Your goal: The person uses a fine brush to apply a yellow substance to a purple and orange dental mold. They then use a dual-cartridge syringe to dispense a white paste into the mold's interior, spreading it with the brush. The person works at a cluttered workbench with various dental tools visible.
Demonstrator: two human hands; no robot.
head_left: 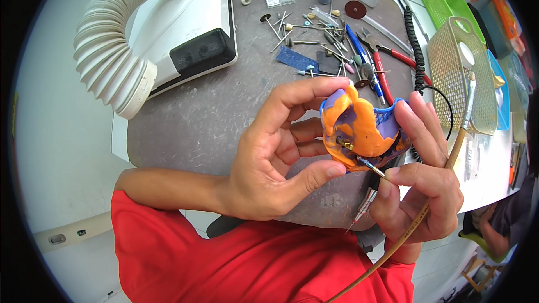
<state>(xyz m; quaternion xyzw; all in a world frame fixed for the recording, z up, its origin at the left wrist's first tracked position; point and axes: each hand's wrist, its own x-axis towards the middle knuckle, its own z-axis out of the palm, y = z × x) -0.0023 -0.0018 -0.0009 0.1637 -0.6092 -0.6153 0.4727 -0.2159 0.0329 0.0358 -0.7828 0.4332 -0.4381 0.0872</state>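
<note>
My left hand (281,151) grips an orange and purple dental impression in a blue tray (362,126), thumb under its near edge and index finger over its top. My right hand (418,182) steadies the tray's right side with its fingers and pinches a thin metal-tipped tool (371,168) whose point touches the impression's lower front edge. A small brass pin (345,144) sticks out of the orange material. A tan cord (449,163) runs across my right hand and down past my wrist. A second pen-like tool (364,209) hangs below my right fingers.
The grey work mat (196,118) carries several burs and polishing points (314,33), red-handled pliers (393,56) and a blue pen. A white corrugated suction hose on a white unit (123,39) stands at the left. Beige (457,73) and green baskets sit at the right, beside a black coiled cable.
</note>
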